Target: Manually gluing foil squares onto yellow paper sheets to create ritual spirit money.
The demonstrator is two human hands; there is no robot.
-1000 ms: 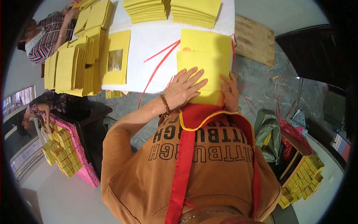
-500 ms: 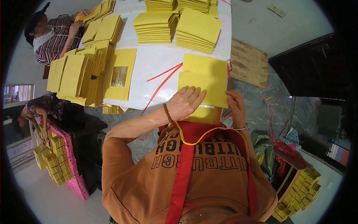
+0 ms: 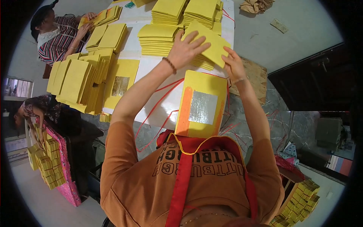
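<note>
Here I've got a rust-brown sweatshirt [image 3: 132,181], dark block lettering [image 3: 202,166], red apron [image 3: 178,189], yellow piping [image 3: 188,153], brown beaded bracelet [image 3: 169,65]!

Your left hand [image 3: 188,47] spreads over the left side of a yellow sheet [image 3: 214,42], and your right hand's fingers touch its right edge. Just below your grip lies a yellow piece [image 3: 196,82] bearing a silver square [image 3: 203,108]; red strings [image 3: 170,85] trail left of it, and a co-worker in stripes [image 3: 58,43] sits far left of your hands.
</note>
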